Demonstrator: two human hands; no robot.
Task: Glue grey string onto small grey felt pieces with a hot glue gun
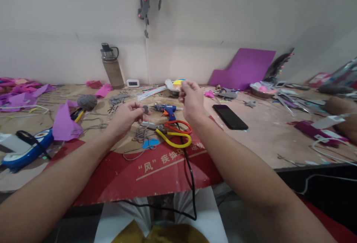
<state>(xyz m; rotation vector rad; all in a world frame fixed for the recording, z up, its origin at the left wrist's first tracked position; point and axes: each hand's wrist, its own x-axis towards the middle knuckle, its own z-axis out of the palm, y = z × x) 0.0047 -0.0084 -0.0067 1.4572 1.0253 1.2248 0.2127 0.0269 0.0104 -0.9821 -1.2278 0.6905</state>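
My left hand [126, 118] pinches a small dark grey piece [145, 109], perhaps felt, between thumb and fingertips. Raised higher and to the right, my right hand [192, 100] has its fingers pressed together; whatever may be in them is too small or hidden. Between the hands lies a blue glue gun [169, 108] with an orange trigger. Scissors [175, 133] with one red and one yellow handle rest just below it. Loose grey yarn [141, 135] is tangled beside the blades, next to a blue scrap [150, 143].
A black phone [230, 117] lies right of my right hand. A water bottle [112, 66] and a small white digital clock [132, 83] stand by the wall. Leftward are a grey yarn ball [87, 102] and purple felt [67, 122]. A black cable [192, 176] hangs over the table's front edge.
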